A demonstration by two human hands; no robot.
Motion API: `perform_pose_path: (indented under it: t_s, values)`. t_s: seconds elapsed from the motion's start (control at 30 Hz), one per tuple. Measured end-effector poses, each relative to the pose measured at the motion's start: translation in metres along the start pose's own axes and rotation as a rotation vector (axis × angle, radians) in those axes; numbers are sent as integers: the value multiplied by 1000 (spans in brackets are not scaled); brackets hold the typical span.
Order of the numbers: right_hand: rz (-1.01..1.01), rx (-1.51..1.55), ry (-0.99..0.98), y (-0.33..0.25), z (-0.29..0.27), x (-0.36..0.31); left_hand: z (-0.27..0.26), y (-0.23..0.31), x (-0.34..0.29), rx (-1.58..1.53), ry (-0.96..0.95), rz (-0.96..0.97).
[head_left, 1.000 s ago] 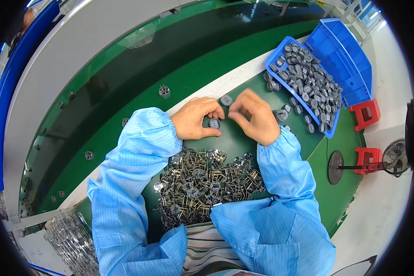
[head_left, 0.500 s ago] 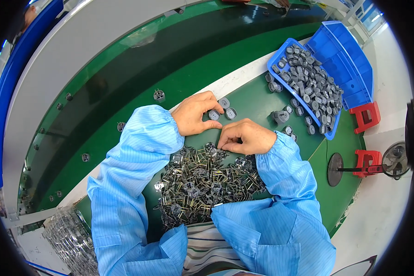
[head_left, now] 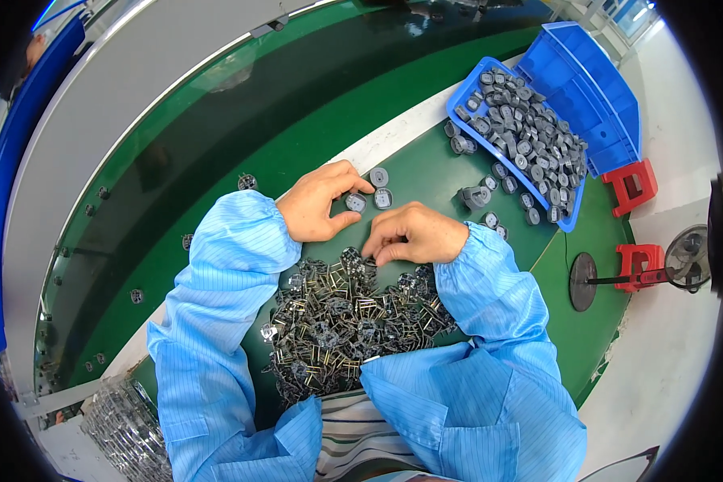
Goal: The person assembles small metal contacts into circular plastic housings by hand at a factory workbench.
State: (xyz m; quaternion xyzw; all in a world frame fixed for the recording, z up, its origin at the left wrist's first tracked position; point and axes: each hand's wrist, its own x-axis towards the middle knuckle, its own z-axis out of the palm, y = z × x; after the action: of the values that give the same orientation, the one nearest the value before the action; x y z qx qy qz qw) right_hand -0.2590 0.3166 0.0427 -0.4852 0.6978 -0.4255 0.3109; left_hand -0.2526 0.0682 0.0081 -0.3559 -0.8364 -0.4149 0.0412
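Observation:
My left hand (head_left: 320, 202) rests on the green table, fingers and thumb curved round a round grey plastic cap (head_left: 356, 202). Two more grey caps, one behind the other (head_left: 379, 177), lie just right of its fingertips. My right hand (head_left: 418, 234) bends down at the far edge of a heap of small black circuit boards (head_left: 353, 321) with brassy pins. Its thumb and fingertips are close together beside one upright board (head_left: 352, 261); what they pinch, if anything, is hidden. Blue sleeves cover both forearms.
A blue bin (head_left: 572, 218) full of grey caps stands tilted at the far right, with loose caps (head_left: 475, 197) around it. Left and beyond runs a green belt (head_left: 193, 173) carrying scattered boards (head_left: 137, 296). Red stools (head_left: 630, 186) and a fan (head_left: 688, 268) stand at right.
The whole view has shifted slightly. My right thumb and fingers have changed their bend at the heap's edge. The left hand keeps its place round the cap.

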Motion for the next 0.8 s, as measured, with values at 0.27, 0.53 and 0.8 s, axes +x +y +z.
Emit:
perform_pose_path:
  t_s: [0.27,0.53,0.8]
  values:
    - [26,-478,616,17,7,5,8,7,2,-30,43,-225]
    - [-43,-317,352,31,-17,-15,7,6,1,-21,39,-78]
    - [266,-363,453,19,-16,-6,18,15,1,19,41,-70]
